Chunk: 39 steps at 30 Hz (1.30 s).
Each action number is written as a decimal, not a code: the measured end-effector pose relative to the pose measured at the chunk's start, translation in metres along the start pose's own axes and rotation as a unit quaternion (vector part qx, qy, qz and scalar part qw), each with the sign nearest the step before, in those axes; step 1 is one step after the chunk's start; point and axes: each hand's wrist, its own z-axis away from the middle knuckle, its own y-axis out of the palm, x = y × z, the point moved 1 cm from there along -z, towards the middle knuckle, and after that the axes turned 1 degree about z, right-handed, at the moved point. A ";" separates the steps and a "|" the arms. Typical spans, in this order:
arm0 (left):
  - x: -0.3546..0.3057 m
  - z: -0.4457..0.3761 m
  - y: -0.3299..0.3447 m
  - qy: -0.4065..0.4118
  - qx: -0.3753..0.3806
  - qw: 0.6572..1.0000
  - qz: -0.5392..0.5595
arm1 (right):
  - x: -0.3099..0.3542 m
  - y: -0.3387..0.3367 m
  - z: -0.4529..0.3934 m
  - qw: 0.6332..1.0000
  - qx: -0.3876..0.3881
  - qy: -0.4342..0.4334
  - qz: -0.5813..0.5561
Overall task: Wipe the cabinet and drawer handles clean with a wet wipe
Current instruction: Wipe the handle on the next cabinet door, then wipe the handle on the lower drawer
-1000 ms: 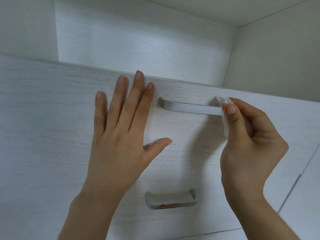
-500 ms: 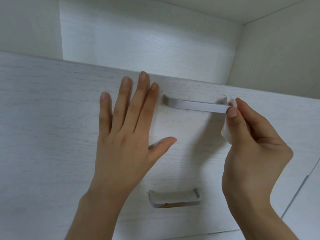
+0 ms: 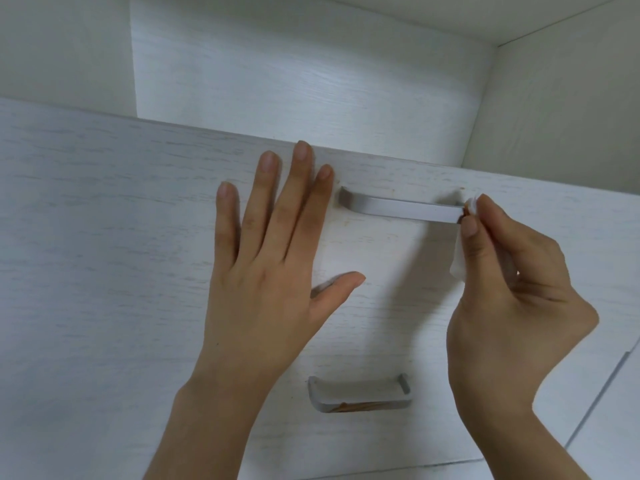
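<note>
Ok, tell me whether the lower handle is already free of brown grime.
No: the lower handle shows a brown smear along its front edge, while the right hand pinches the wet wipe at the upper handle.

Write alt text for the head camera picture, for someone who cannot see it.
A person's right hand pinches a white wet wipe against the right end of the upper drawer handle, while the left hand lies flat and open on the white drawer front. A lower handle carries a brown smear along its front edge.
</note>
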 end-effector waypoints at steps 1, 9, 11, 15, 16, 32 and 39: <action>0.000 0.000 0.000 0.003 0.000 1.000 -0.002 | 0.000 0.000 0.000 1.000 0.006 -0.017 0.007; 0.002 0.000 0.001 0.016 -0.002 1.000 -0.006 | 0.017 0.029 0.016 0.991 0.080 -0.106 0.018; 0.002 0.000 0.001 0.024 0.003 1.000 -0.012 | 0.022 0.028 0.016 0.995 0.076 -0.069 -0.018; 0.000 0.010 0.002 0.029 0.013 0.999 -0.018 | 0.030 0.016 0.017 0.996 0.047 0.006 -0.071; -0.001 0.014 0.003 0.032 0.018 0.999 -0.022 | 0.031 0.013 0.017 0.996 0.046 0.022 -0.072; 0.002 0.151 0.007 0.103 0.135 0.985 0.021 | -0.044 -0.069 0.079 0.954 0.125 0.273 -0.026; -0.013 0.168 0.033 0.025 0.100 0.994 -0.028 | -0.062 -0.097 0.106 0.949 0.099 0.299 0.001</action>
